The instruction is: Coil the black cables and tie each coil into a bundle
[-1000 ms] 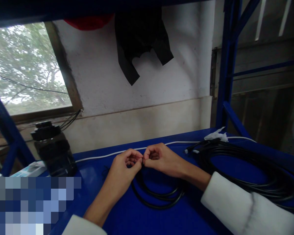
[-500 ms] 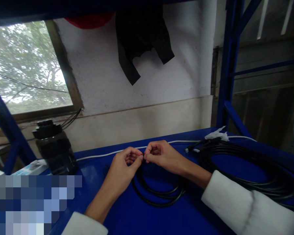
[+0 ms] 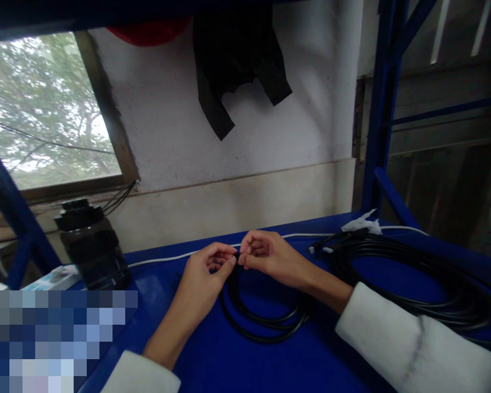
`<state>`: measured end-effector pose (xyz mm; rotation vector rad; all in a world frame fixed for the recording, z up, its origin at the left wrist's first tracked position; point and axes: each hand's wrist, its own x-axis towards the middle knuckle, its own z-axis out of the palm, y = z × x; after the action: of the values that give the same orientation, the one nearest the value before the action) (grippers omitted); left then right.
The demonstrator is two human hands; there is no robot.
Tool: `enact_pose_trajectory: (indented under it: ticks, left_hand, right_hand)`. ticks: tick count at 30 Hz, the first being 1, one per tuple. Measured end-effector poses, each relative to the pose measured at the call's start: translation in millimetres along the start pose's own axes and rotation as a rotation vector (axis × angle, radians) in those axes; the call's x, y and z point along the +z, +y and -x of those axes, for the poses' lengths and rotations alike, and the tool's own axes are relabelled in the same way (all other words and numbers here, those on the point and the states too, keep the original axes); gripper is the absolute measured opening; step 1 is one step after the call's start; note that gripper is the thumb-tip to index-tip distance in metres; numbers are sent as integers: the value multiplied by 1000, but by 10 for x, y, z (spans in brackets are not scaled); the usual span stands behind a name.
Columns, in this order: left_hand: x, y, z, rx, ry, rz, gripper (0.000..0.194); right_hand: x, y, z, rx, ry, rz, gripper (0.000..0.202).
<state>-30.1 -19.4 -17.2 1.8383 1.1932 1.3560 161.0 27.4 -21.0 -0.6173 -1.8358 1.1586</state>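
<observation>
My left hand [image 3: 207, 273] and my right hand [image 3: 272, 259] meet fingertip to fingertip above the blue table [image 3: 237, 365]. Both are closed in a pinch at a small dark piece between them, too small to make out. Just below my fingers lies a small coil of black cable [image 3: 265, 339], its upper left part running up toward the pinch and partly hidden by my hands. The right forearm passes over the coil's right side.
A larger black cable coil [image 3: 417, 314] lies at the right, with crumpled clear plastic [image 3: 362, 222] behind it. A dark bottle [image 3: 94, 245] and a white power strip [image 3: 55, 279] stand left. A white cord [image 3: 159, 260] runs along the back.
Both hands have shifted very slightly left and up, still pinching at the same spot. The coils and the bottle lie as before.
</observation>
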Motion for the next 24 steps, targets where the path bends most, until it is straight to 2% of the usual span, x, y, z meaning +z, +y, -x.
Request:
enact_pose_trajectory:
  ticks: [6, 13, 24]
  left_hand:
    - [-17, -11, -6, 7, 62, 10, 22]
    - [-29, 18, -2, -16, 65, 41, 24]
    - [-29, -24, -7, -21, 58, 39, 26]
  right_hand:
    - [13, -25, 11, -14, -55, -23, 24]
    - [9, -22, 13, 21, -45, -18, 40]
    - [-13, 28, 10, -20, -65, 50, 40]
